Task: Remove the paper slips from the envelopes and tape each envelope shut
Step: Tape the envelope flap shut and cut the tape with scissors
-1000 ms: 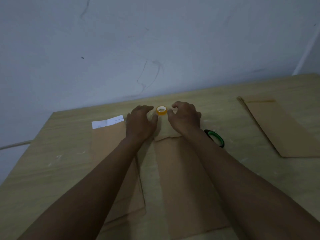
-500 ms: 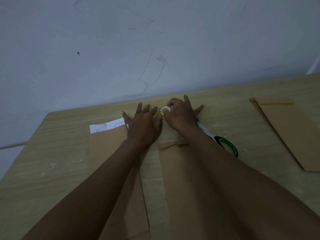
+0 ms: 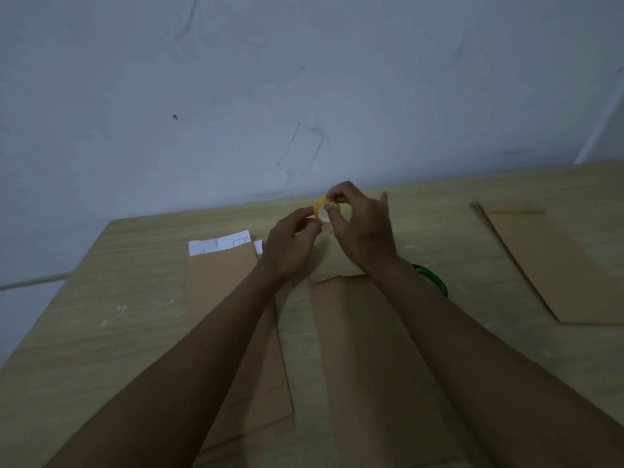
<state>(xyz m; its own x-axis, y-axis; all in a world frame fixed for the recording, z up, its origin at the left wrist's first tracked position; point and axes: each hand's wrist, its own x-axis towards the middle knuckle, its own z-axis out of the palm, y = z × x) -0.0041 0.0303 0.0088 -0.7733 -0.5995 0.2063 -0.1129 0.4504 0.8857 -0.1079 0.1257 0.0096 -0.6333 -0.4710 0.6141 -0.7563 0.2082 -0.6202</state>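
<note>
Taping step on centre envelope (image 3: 371, 349): right hand (image 3: 363, 228) pinches yellow tape roll (image 3: 320, 208) above its far flap; left hand (image 3: 292, 246) pinches at roll's edge; next, likely peel a strip free.

white paper slip (image 3: 221, 243) with printed lines and marks, too small to read

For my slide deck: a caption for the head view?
Both hands hold a yellow tape roll above a brown envelope.
</note>
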